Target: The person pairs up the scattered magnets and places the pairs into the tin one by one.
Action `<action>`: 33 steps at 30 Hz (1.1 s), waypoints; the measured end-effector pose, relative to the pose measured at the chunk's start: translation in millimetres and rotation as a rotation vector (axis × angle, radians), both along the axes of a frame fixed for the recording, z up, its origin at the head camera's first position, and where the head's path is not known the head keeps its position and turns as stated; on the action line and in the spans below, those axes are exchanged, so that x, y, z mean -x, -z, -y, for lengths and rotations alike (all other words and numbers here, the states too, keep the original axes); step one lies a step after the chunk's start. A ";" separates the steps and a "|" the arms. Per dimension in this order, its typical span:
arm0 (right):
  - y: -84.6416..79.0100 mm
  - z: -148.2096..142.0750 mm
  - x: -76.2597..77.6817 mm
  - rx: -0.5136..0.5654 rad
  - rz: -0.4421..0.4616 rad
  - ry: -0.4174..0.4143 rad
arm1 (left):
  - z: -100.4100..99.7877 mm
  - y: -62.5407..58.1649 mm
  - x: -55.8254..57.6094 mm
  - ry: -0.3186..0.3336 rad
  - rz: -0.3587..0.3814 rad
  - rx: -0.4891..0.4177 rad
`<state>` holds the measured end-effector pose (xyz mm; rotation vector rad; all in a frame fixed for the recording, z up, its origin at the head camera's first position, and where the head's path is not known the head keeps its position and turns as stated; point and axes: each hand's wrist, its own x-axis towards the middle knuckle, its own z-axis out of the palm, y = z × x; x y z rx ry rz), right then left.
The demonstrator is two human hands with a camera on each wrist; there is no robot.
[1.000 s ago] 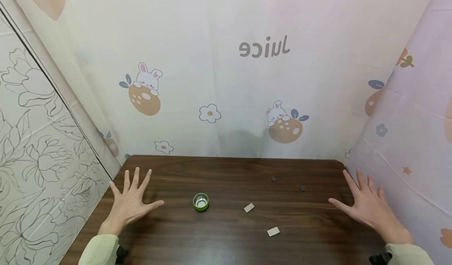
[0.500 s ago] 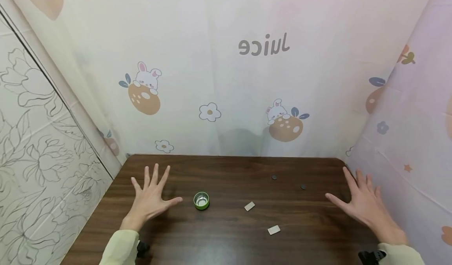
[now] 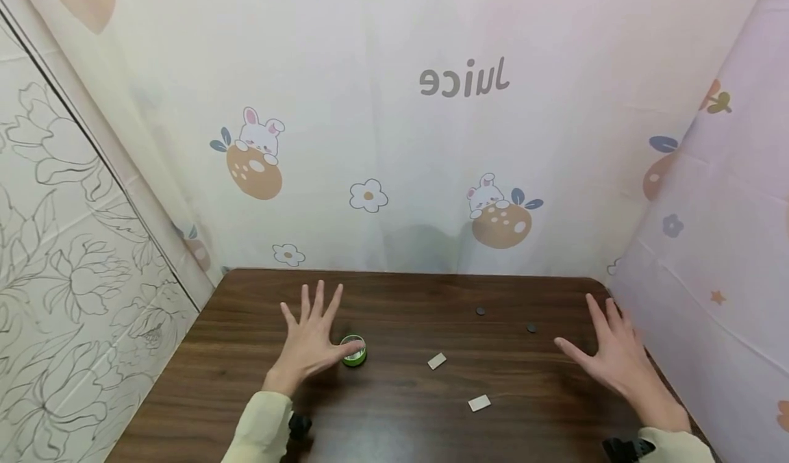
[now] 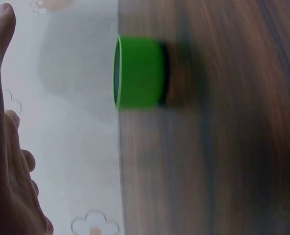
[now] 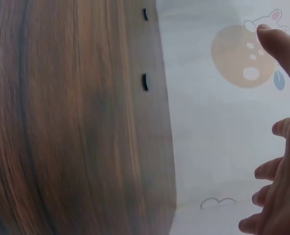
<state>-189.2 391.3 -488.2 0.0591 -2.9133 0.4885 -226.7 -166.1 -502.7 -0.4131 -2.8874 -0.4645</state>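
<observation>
My left hand [image 3: 310, 338] is spread wide above the table, fingers straight and holding nothing. Its thumb overlaps a small round green tin [image 3: 354, 360] in the head view; the tin has a silvery inside and an uncovered top. In the left wrist view the green tin [image 4: 140, 72] stands upright on the wood, apart from the hand. My right hand [image 3: 616, 360], likewise spread with nothing in it, hovers over the right side of the table. Nearest to it is a small dark disc [image 3: 531, 329], with another dark disc [image 3: 480, 311] farther back.
Two small pale rectangular blocks lie mid-table, one block [image 3: 437, 361] farther back and another block [image 3: 479, 403] nearer the front. The brown wooden table [image 3: 203, 381] meets a printed curtain [image 3: 394, 141] at its back edge, with more patterned cloth at both sides.
The left hand has moved right, from the table's left edge to the green tin. The right hand has shifted slightly inward to the left. The tin, blocks and discs stay where they were.
</observation>
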 end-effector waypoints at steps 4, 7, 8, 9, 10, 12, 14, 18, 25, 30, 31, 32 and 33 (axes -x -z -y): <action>3.5 8.4 -2.5 0.046 0.058 -0.006 | -21.6 -0.5 1.9 0.033 0.013 -0.038; 7.3 14.6 -5.3 0.085 0.092 -0.014 | -37.6 -0.4 3.1 0.061 0.023 -0.044; 8.8 16.8 -6.2 0.103 0.104 -0.019 | -42.6 -0.3 3.2 0.071 0.023 -0.050; 10.1 19.2 -7.2 0.122 0.118 -0.024 | -47.6 -0.3 3.5 0.078 0.016 -0.047; 11.6 21.7 -8.3 0.140 0.135 -0.030 | -52.4 -0.4 3.6 0.085 0.010 -0.050; 14.8 27.1 -10.5 0.176 0.156 -0.041 | -61.6 -0.8 3.9 0.099 -0.003 -0.059; 18.0 32.4 -13.0 0.213 0.170 -0.053 | -70.1 -1.9 3.4 0.113 -0.017 -0.074; 23.8 41.8 -16.7 0.264 0.161 -0.077 | -85.5 -3.0 2.6 0.143 -0.032 -0.098; 32.4 56.3 -25.6 0.308 0.127 -0.113 | -112.6 1.4 -3.0 0.207 0.010 -0.115; 37.8 66.6 -30.8 0.335 0.114 -0.119 | -128.3 7.2 -9.0 0.220 0.030 -0.148; 38.2 68.5 -31.9 0.339 0.116 -0.117 | -130.9 8.5 -9.8 0.221 0.037 -0.157; 38.3 70.2 -32.8 0.345 0.115 -0.117 | -133.4 9.9 -10.6 0.222 0.045 -0.164; 38.3 71.8 -33.8 0.350 0.116 -0.119 | -135.6 11.4 -11.3 0.221 0.054 -0.174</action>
